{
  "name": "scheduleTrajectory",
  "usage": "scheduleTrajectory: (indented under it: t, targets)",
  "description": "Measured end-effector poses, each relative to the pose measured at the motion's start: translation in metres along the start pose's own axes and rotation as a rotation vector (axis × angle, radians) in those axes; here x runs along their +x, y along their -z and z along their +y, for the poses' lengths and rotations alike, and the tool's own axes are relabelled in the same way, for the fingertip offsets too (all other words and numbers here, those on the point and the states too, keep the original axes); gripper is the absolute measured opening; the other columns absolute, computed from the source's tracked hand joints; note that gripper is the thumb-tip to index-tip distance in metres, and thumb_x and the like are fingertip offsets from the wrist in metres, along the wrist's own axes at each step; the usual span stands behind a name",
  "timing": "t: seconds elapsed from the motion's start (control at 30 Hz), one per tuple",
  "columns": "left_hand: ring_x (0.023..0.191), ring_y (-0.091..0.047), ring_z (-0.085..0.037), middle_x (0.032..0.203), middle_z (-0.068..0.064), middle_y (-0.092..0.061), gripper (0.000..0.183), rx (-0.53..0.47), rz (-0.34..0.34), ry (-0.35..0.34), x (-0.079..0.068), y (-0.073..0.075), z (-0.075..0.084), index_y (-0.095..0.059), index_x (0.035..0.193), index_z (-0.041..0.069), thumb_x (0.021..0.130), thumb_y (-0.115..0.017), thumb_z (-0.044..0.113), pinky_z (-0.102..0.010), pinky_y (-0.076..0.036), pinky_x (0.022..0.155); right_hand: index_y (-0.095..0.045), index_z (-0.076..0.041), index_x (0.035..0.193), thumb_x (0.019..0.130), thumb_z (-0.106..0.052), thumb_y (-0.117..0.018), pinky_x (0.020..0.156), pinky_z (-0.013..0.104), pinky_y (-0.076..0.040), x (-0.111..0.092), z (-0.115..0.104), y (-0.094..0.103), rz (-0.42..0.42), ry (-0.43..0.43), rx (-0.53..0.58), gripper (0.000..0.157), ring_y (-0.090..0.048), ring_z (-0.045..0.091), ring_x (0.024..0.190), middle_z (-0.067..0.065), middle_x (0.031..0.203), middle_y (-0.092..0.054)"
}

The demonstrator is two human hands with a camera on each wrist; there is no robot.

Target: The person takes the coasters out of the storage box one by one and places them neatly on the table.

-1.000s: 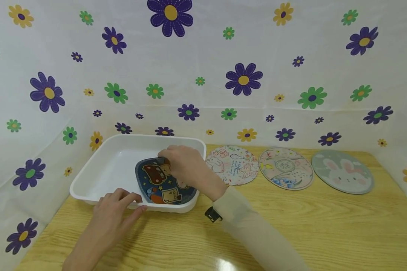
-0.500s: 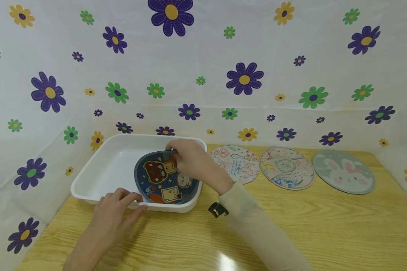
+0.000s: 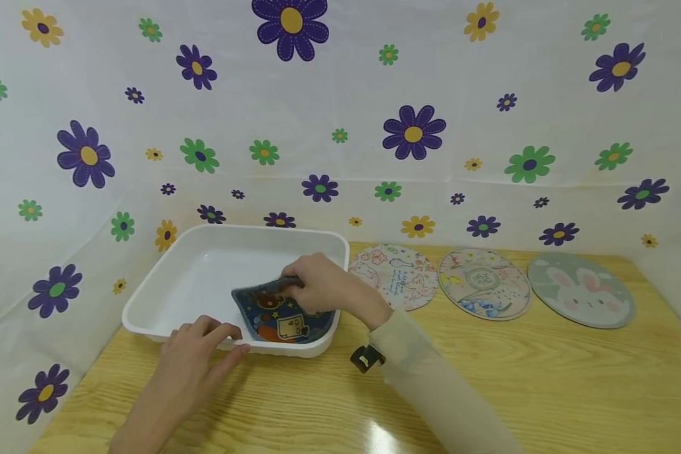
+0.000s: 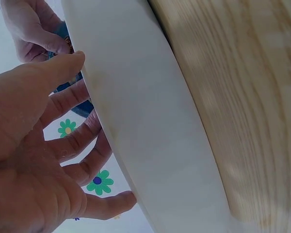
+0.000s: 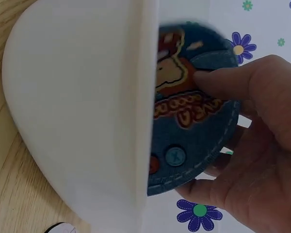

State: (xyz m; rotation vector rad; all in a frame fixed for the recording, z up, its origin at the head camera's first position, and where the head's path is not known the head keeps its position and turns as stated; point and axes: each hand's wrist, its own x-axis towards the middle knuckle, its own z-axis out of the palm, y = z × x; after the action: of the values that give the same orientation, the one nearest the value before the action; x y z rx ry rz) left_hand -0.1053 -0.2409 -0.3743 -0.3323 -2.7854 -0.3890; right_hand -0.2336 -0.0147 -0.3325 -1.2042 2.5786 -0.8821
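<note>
A round denim-print mat [image 3: 278, 315] with cartoon bears and buttons stands tilted and bent inside the white plastic tray [image 3: 170, 265], at its near right corner. My right hand [image 3: 323, 284] grips its upper edge, with the thumb [image 5: 218, 82] on the printed face and the fingers behind. The mat's lower part is hidden by the tray wall in the right wrist view. My left hand [image 3: 198, 359] holds the tray's near rim, its fingers over the inner side and its thumb on the outside.
Three more round mats lie in a row right of the tray: a white doodle one [image 3: 397, 277], a floral one [image 3: 482, 284] and a pale green rabbit one [image 3: 581, 290]. A flower-printed curtain [image 3: 363, 94] stands behind the wooden table [image 3: 488, 378].
The right hand first lifted the mat's upper edge a little, then brought it lower; the mat now bends more and tilts. The left hand stays on the rim.
</note>
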Motion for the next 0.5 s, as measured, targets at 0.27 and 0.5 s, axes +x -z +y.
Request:
scheduleTrajectory:
  t: [0.27, 0.5]
  targets:
    - [0.087, -0.062, -0.030, 0.095, -0.004, -0.067, 0.014, -0.010, 0.029, -0.007, -0.001, -0.001, 0.000, -0.072, 0.095, 0.022, 0.087, -0.082, 0.028, -0.051, -0.048, 0.075, -0.070, -0.012, 0.119, 0.106, -0.012, -0.055, 0.082, 0.025, -0.054, 0.000, 0.006, -0.001, 0.042, -0.006, -0.016, 0.020, -0.068, 0.013, 0.091, 0.004, 0.110, -0.076]
    - [0.091, -0.062, -0.031, 0.097, -0.004, -0.067, 0.014, -0.019, 0.004, 0.005, -0.001, -0.001, -0.001, -0.073, 0.097, 0.022, 0.088, -0.081, 0.029, -0.053, -0.049, 0.077, -0.068, -0.010, 0.129, 0.107, -0.009, -0.049, 0.090, 0.029, -0.056, 0.003, 0.012, 0.004, 0.124, 0.047, -0.012, 0.029, -0.070, 0.015, 0.096, 0.006, 0.118, -0.075]
